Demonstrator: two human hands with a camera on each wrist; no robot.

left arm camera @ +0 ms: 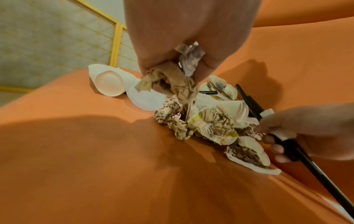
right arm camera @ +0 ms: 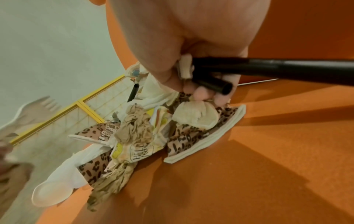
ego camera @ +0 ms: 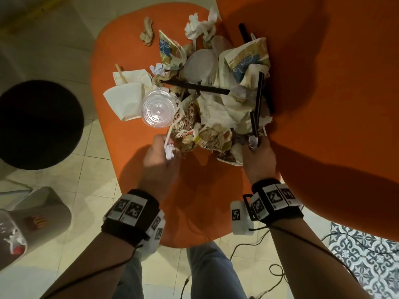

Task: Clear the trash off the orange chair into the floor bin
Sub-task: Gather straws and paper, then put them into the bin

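A heap of trash (ego camera: pixel 207 100) covers the orange chair seat (ego camera: pixel 133 165): crumpled napkins, flattened paper cups, clear lids, black straws, leopard-print paper. My left hand (ego camera: pixel 164 154) sits at the heap's near left edge and grips a crumpled white paper ball (ego camera: pixel 170 151) and brown paper (left arm camera: pixel 172 81). At the near right edge, my right hand (ego camera: pixel 257 156) grips black straws (ego camera: pixel 255 124) together with a small white paper scrap (right arm camera: pixel 185 66). The black round floor bin (ego camera: pixel 36 124) stands left of the chair.
The chair's orange backrest (ego camera: pixel 323 72) rises on the right. A grey box (ego camera: pixel 32 219) lies on the tiled floor at lower left. Cables (ego camera: pixel 274 270) trail on the floor near my legs. A patterned rug (ego camera: pixel 367 251) is at lower right.
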